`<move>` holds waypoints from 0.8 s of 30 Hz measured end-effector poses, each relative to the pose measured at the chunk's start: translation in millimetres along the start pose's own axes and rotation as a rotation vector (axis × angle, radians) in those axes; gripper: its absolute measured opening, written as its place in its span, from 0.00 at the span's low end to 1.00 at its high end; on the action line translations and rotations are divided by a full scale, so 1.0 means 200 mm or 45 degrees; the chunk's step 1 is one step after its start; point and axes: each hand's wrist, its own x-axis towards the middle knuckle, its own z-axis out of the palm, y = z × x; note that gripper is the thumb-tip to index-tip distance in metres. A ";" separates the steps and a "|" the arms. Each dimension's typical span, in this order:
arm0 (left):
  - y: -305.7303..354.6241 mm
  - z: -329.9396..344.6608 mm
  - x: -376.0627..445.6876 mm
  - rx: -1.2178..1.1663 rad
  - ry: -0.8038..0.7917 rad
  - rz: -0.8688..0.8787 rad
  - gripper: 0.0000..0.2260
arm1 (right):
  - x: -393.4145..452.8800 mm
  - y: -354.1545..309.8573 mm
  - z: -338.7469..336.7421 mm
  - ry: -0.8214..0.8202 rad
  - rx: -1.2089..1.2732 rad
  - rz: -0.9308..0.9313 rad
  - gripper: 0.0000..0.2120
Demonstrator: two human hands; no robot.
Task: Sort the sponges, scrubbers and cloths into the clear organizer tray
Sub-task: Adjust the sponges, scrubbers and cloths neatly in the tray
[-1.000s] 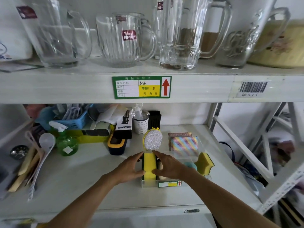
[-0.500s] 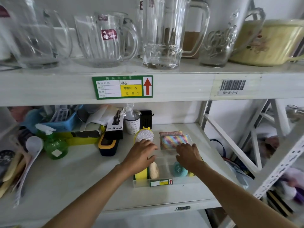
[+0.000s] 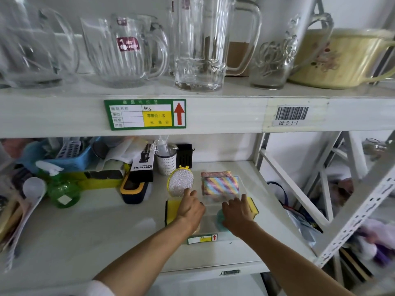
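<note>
Sliding apart, both hands now flank the tray.

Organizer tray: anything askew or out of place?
Mostly tidy. One yellow sponge sticks out past the clear organizer tray's right edge, by the right hand. The round silver scrubber and striped cloths stand upright at the back. No spills or damage visible.

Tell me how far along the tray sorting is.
Mostly done: the silver scrubber, striped cloths, a yellow sponge at the left and another at the right already sit in the clear tray. In hand: the left hand and right hand are adjusting items inside, near a teal scrubber. No loose sponges are visible outside.
</note>
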 end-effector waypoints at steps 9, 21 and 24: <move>0.03 0.04 0.03 -0.135 0.018 -0.108 0.13 | 0.00 -0.11 -0.03 0.004 0.349 0.025 0.19; 0.00 0.12 0.02 -0.205 0.092 -0.167 0.15 | -0.01 -0.19 -0.07 0.047 0.719 0.049 0.16; -0.01 0.12 0.01 -0.240 0.133 -0.153 0.15 | -0.01 -0.18 -0.07 0.068 0.709 0.072 0.15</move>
